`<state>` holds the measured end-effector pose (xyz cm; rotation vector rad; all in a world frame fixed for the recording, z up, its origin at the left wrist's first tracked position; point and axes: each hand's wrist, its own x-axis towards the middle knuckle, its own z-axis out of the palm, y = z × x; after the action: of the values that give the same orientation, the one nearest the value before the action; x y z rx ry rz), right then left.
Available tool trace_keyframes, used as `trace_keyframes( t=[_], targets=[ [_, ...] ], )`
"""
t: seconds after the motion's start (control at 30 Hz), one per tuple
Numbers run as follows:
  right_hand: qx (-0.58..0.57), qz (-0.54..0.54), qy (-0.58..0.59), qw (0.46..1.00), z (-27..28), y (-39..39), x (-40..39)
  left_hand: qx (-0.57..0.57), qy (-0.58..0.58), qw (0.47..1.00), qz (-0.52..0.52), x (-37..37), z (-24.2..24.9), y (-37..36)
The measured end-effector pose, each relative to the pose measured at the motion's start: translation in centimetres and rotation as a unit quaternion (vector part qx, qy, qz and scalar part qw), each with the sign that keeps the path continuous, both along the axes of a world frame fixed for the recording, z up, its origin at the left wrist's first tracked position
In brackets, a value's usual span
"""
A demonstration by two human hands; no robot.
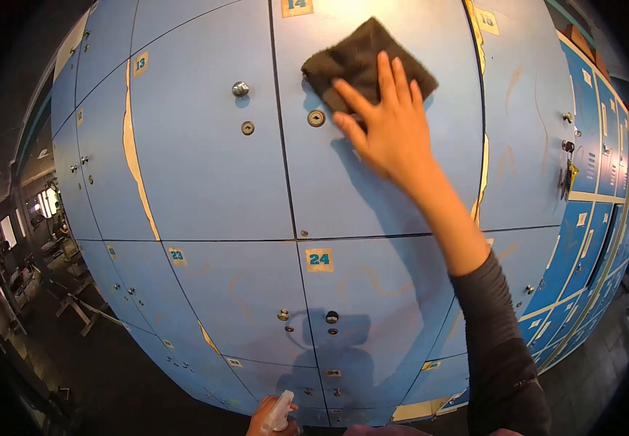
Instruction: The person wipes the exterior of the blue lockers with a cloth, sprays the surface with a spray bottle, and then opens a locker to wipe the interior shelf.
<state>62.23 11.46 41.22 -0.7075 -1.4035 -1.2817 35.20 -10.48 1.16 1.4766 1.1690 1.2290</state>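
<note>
My right hand [394,123] presses a dark brown cloth [361,62] flat against the blue locker door [380,189] numbered 14, fingers spread over the cloth's lower part. Just left of the thumb is a round lock [316,118]; the cloth covers most of the knob above it. Low at the bottom edge, my left hand [262,418] is wrapped round a spray bottle [279,410] with a whitish translucent head. The bottle's lower part is out of view.
Locker 24 [380,305] lies below, with a knob [332,317] sticking out. Locker 13 [198,160] is to the left. Keys [567,180] hang from a lock at right, before more blue lockers [590,240]. Gym equipment [74,298] stands on the dark floor at left.
</note>
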Motion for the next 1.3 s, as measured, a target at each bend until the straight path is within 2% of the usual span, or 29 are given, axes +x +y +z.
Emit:
trace_keyframes(
  t=[0.03,0.1,0.17,0.2,0.23,0.27,0.3,0.33,0.37,0.4,0.43,0.5,0.57,0.67,0.8,0.87,0.93,1.0,1.07,1.1,1.13,1.2,1.23,1.27,1.3],
  targets=[
    [0.010,0.007,-0.001,1.000,1.6,0.5,0.1,0.014,0.001,1.000,0.005,-0.2,-0.3,-0.1],
    [-0.044,0.008,0.039,0.998,5.6,0.3,0.0,0.042,0.005,0.999,0.015,-0.8,-1.0,-0.2],
    [-0.121,-0.069,0.079,0.987,9.9,-1.1,0.0,0.068,0.009,0.997,0.025,-1.4,-1.3,-0.4],
    [-0.131,-0.063,0.086,0.986,11.6,-2.3,0.1,-0.052,-0.097,0.994,0.001,-1.7,-0.8,-0.3],
    [-0.141,-0.057,0.092,0.984,12.9,-3.2,0.1,-0.169,-0.201,0.965,-0.025,-1.8,0.3,-0.2],
    [-0.172,-0.070,0.097,0.978,14.2,-3.4,0.2,-0.283,-0.301,0.909,-0.050,-1.8,0.9,-0.4],
    [-0.203,-0.084,0.102,0.970,14.9,-3.4,0.3,-0.151,-0.199,0.968,-0.030,-1.4,0.9,-0.9],
    [-0.156,-0.073,0.103,0.980,14.5,-2.7,0.4,-0.013,-0.090,0.996,-0.009,-0.6,0.7,-1.5],
    [-0.108,-0.060,0.104,0.987,13.7,-1.4,0.5,0.125,0.022,0.992,0.012,-0.2,0.4,-1.9],
    [-0.058,-0.047,0.104,0.992,13.0,0.1,0.6,0.029,-0.094,0.994,-0.043,-0.9,-0.9,-1.8],
    [-0.013,-0.027,0.087,0.996,11.9,1.4,1.0,-0.068,-0.208,0.971,-0.097,-2.1,-2.8,-1.2],
    [0.074,0.009,0.054,0.996,8.6,3.4,2.0,-0.179,-0.217,0.954,-0.100,-2.1,-2.3,-0.7],
    [0.104,-0.020,0.047,0.993,3.7,2.5,1.9,-0.198,-0.012,0.980,0.002,0.1,2.0,-0.4],
    [-0.031,-0.018,0.020,0.999,-5.0,-0.9,1.9,-0.018,-0.170,0.984,-0.049,0.8,1.6,-2.0],
    [-0.141,-0.040,-0.013,0.989,-18.0,-2.3,2.8,0.006,-0.132,0.990,-0.043,0.9,-0.4,-1.0],
    [-0.164,-0.043,-0.032,0.985,-19.8,-2.5,3.5,0.019,-0.095,0.994,-0.044,1.1,0.3,-1.0],
    [-0.196,-0.037,-0.040,0.979,-18.6,-3.3,4.1,-0.008,-0.143,0.986,-0.081,0.6,-1.3,-0.7],
    [-0.184,-0.024,-0.011,0.983,-14.2,-3.1,4.7,-0.034,-0.147,0.985,-0.085,0.4,-1.5,-0.6],
    [-0.107,0.007,0.026,0.994,-8.1,-1.9,5.9,-0.058,-0.107,0.991,-0.053,0.9,0.3,-0.9],
    [-0.067,-0.005,0.043,0.997,-4.6,-1.1,6.7,0.061,-0.036,0.997,-0.019,1.1,-0.3,-0.3],
    [0.000,-0.008,0.048,0.999,-0.8,0.3,7.8,0.106,-0.003,0.994,-0.005,1.2,-0.5,-0.1],
    [0.086,-0.014,0.059,0.994,6.8,2.6,9.6,0.094,-0.001,0.995,-0.008,1.2,-0.8,-0.1],
    [0.110,-0.035,0.026,0.993,9.8,2.8,10.3,0.080,-0.009,0.997,-0.012,1.2,-1.0,-0.1],
    [0.029,-0.084,0.069,0.994,11.1,0.7,9.1,0.068,-0.014,0.997,-0.015,1.3,-1.1,0.0],
    [0.013,-0.083,0.061,0.995,12.6,0.6,9.0,0.059,-0.017,0.998,-0.016,1.3,-1.1,0.0]
  ],
)
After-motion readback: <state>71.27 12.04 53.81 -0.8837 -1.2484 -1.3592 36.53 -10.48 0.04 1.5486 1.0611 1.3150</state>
